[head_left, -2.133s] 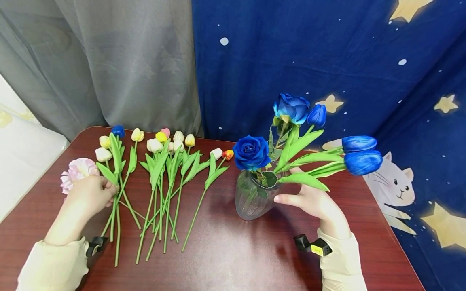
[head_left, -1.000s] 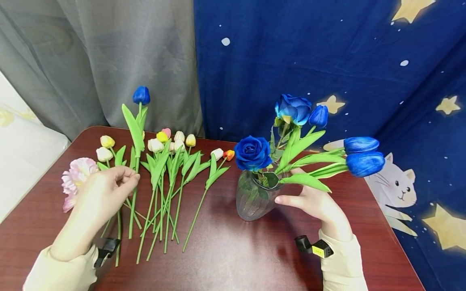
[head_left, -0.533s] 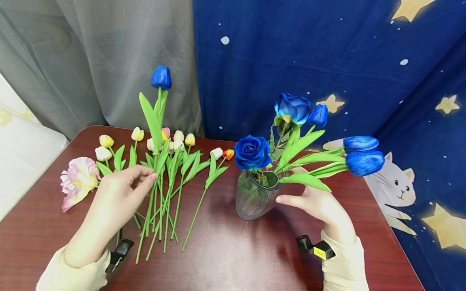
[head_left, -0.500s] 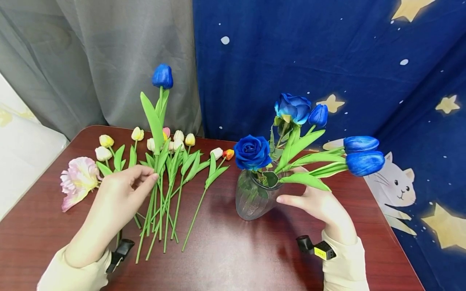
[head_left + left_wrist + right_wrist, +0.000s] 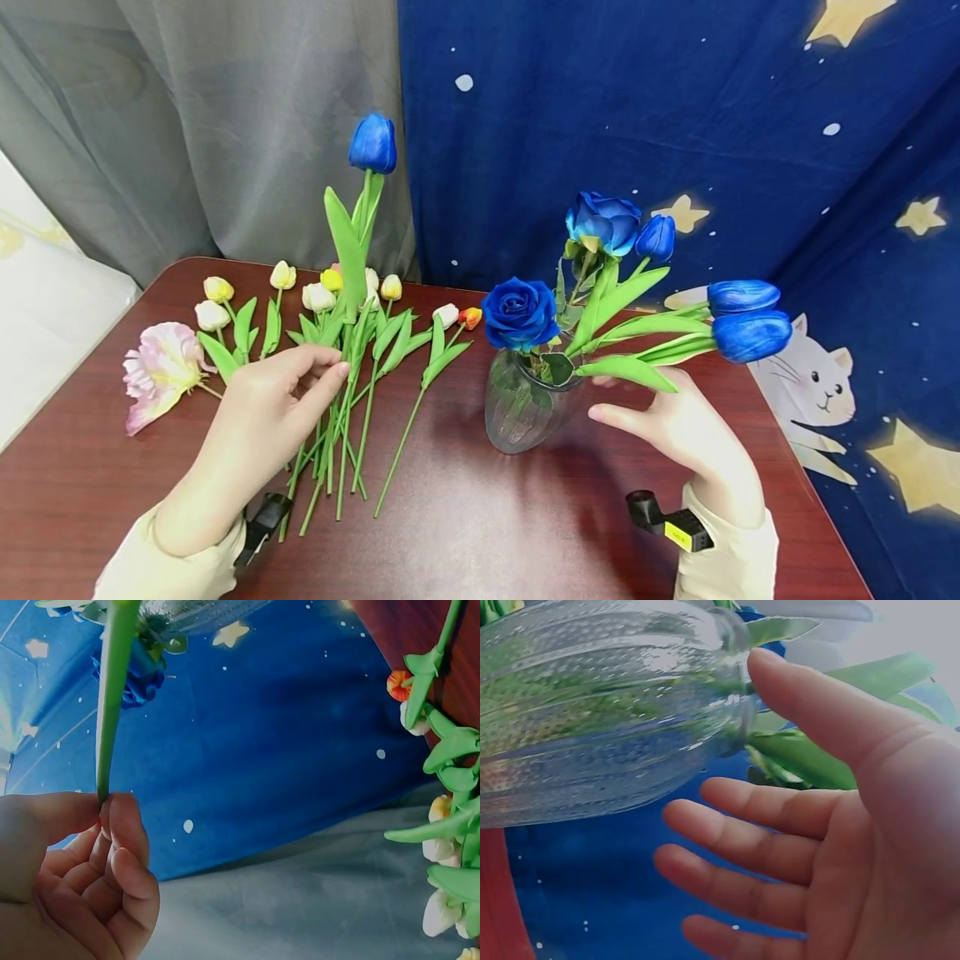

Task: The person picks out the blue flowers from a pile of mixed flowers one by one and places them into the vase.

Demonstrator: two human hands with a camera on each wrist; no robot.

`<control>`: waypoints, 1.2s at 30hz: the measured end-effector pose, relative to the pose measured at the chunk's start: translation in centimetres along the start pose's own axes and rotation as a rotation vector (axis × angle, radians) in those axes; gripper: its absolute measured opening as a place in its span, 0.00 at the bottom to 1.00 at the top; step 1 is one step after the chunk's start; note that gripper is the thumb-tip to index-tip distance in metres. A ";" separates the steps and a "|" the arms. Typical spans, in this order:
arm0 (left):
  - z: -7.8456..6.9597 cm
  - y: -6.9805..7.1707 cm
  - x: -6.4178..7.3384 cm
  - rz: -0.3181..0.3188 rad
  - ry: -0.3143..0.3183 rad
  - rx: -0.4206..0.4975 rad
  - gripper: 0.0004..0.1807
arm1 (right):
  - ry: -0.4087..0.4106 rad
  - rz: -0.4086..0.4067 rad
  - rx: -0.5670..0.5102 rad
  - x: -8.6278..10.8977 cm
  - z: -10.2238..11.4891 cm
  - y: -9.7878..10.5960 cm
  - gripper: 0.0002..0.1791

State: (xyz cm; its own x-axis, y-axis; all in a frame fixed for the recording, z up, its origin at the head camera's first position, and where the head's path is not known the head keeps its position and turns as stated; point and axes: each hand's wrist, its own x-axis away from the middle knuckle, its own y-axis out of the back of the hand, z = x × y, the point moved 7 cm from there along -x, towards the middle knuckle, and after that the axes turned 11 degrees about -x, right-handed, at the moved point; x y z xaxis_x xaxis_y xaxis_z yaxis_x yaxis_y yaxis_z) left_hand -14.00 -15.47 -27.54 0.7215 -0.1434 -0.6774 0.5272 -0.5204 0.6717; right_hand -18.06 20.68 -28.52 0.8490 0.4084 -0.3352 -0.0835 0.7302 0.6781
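Observation:
My left hand [image 5: 273,408] pinches the green stem of a blue tulip [image 5: 372,143] between thumb and forefinger, holding it upright above the laid-out flowers. In the left wrist view, the stem [image 5: 112,712] rises from the fingertips. A clear ribbed glass vase [image 5: 517,417] stands right of centre. It holds a dark blue rose [image 5: 519,314], a lighter blue rose [image 5: 602,223] and three blue tulips [image 5: 750,336] leaning right. Beside the vase, my right hand [image 5: 690,429] has its fingers spread. The right wrist view shows those fingers [image 5: 735,832] off the glass, with the thumb close to the rim.
Several white and yellow tulips [image 5: 318,297] lie left of centre on the reddish-brown table [image 5: 480,533]. An orange tulip [image 5: 470,317] lies nearer the vase. A pink ruffled flower [image 5: 161,371] lies at far left. Grey and blue curtains [image 5: 510,150] hang behind.
My left hand has lifted the blue tulip from the left-hand flowers and carried it rightward and up. My right hand has drawn slightly right, away from the vase.

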 end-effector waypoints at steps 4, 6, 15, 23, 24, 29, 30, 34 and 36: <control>-0.6 0.0 0.0 -0.025 -0.030 0.021 0.10 | -0.037 0.035 -0.030 0.4 0.4 -0.1 0.17; -0.8 -0.1 0.1 -0.033 -0.043 0.034 0.10 | -0.049 0.074 -0.056 0.6 0.7 -0.3 0.14; -2.2 -0.3 0.1 -0.072 -0.106 0.084 0.22 | -0.069 0.262 -0.321 1.4 2.9 -2.1 0.09; -3.7 -0.6 0.3 -0.114 -0.162 0.139 0.23 | 0.044 0.228 -0.406 1.2 4.8 -3.4 0.12; -3.9 -0.6 0.3 -0.118 -0.168 0.144 0.22 | 0.062 0.201 -0.418 1.1 5.1 -3.5 0.13; -4.7 -0.8 0.3 -0.117 -0.183 0.174 0.22 | 0.147 0.081 -0.505 0.8 6.0 -3.9 0.16; -4.9 -0.8 0.3 -0.121 -0.191 0.179 0.22 | 0.164 0.059 -0.526 0.7 6.2 -4.0 0.17; -5.5 -1.0 0.3 -0.095 -0.193 0.225 0.19 | 0.189 -0.034 -0.589 0.5 6.7 -4.5 0.18; -5.8 -1.2 0.4 -0.092 -0.203 0.248 0.18 | 0.187 -0.076 -0.620 0.5 6.8 -4.8 0.18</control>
State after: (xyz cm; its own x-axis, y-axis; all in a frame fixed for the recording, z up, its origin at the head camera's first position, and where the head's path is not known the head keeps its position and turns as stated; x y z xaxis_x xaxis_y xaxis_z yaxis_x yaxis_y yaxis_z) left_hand -11.68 -10.02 -26.87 0.5589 -0.2383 -0.7943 0.4423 -0.7245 0.5286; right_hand -13.70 13.64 -27.45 0.7638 0.3912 -0.5134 -0.3602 0.9184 0.1640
